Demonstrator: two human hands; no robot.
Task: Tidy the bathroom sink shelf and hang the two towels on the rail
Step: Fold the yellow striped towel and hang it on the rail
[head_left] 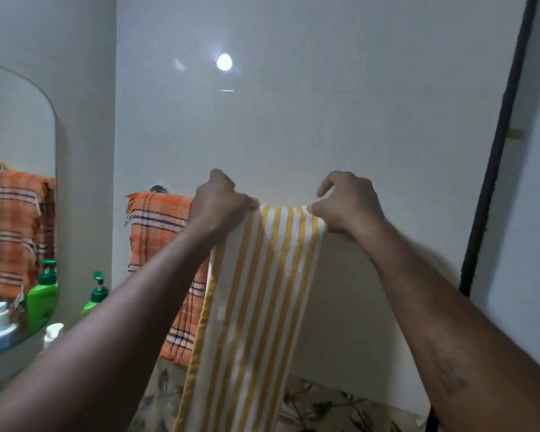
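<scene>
The person's left hand [222,202] and right hand [346,205] each pinch the top fold of the yellow-striped towel [262,291]. The thumbs are in front and the fingers curl over the fold, and the hands are set apart so the cloth spreads flat between them. The towel hangs straight down against the wall, likely being draped over the rail, which is hidden; only a chrome rail mount [158,189] shows. The orange checked towel [159,232] already hangs at the rail's left end, its edge overlapped by the striped one.
</scene>
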